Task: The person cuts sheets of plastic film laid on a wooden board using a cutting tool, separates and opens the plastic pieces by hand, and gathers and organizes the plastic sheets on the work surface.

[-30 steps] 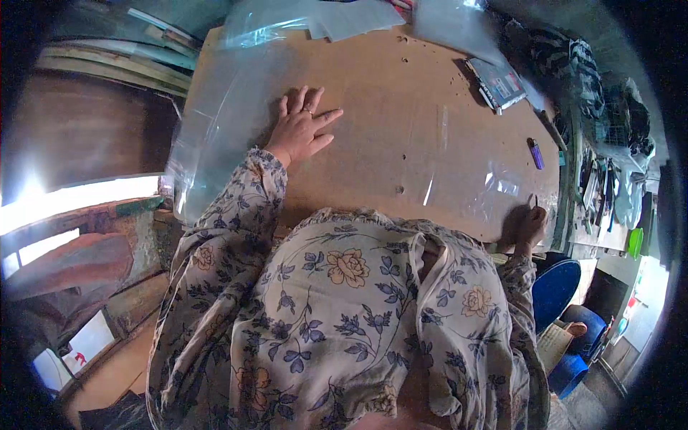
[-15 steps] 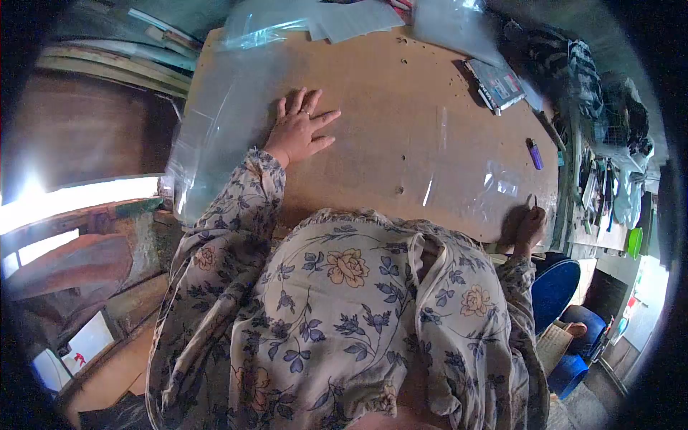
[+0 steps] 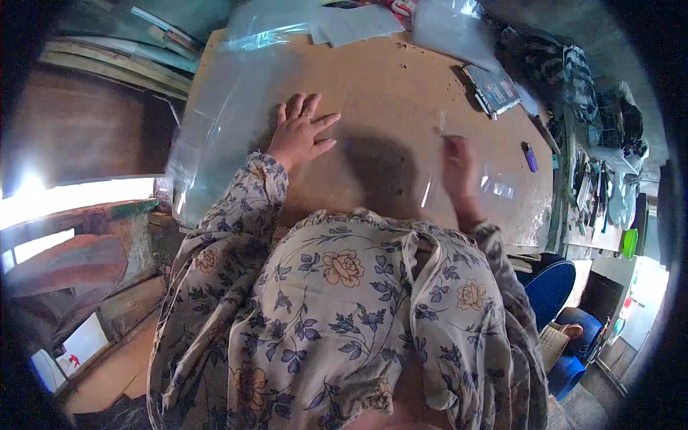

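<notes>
My left hand (image 3: 299,136) lies flat with fingers spread, a ring on one finger, on clear plastic sheeting (image 3: 229,122) over the brown tabletop (image 3: 373,79). To its right my right hand (image 3: 459,168) is above the sheeting, smeared by motion. Its fingers look closed, and a small thin dark tip sticks out beyond them; I cannot make out what it is. Glossy reflections and fold lines show in the plastic on both sides of the hands.
A purple lighter (image 3: 530,157) and a dark flat box (image 3: 492,89) lie toward the right edge. Stacked plastic sheets (image 3: 356,25) are at the far edge. Tools (image 3: 595,175) hang at right, above blue containers (image 3: 552,287). Light enters low at left.
My right hand has swung from the table's near right corner inward and away from my body, toward the middle. My left hand stays spread in nearly the same place.
</notes>
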Tool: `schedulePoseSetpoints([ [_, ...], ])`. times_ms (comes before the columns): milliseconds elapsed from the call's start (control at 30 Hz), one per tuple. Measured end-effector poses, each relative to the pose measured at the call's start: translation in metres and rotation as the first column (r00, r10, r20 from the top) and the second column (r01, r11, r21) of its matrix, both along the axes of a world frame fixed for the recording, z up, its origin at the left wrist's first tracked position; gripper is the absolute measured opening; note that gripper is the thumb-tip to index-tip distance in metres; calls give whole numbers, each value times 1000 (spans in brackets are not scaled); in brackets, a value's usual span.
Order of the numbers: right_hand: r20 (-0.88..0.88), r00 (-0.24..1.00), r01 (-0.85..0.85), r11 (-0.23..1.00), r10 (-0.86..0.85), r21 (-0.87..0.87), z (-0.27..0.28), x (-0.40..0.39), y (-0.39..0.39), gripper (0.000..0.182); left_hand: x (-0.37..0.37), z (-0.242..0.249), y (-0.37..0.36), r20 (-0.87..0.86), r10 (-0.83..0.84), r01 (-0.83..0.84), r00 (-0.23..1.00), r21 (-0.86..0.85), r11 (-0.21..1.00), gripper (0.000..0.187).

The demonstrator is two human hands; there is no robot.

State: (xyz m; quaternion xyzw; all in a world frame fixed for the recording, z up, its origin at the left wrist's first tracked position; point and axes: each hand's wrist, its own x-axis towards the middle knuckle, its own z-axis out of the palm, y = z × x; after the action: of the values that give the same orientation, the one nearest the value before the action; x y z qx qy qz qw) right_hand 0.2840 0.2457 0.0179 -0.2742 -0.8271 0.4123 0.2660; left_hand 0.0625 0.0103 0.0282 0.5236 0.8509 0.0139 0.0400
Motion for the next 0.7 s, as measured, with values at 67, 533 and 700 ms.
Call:
schedulePoseSetpoints([
  [67,119,969,-234,963,218,134,20,-36,-31,14,2,5,0,6,12,-12,1000,0,1000,52],
  [533,223,891,-411,911,395,28,-9,-72,-49,16,22,4,19,-25,0,0,1000,-4,1000,59],
  [700,164,899,-426,899,407,103,-16,-70,-50,17,22,1,19,10,14,-14,1000,10,1000,53],
])
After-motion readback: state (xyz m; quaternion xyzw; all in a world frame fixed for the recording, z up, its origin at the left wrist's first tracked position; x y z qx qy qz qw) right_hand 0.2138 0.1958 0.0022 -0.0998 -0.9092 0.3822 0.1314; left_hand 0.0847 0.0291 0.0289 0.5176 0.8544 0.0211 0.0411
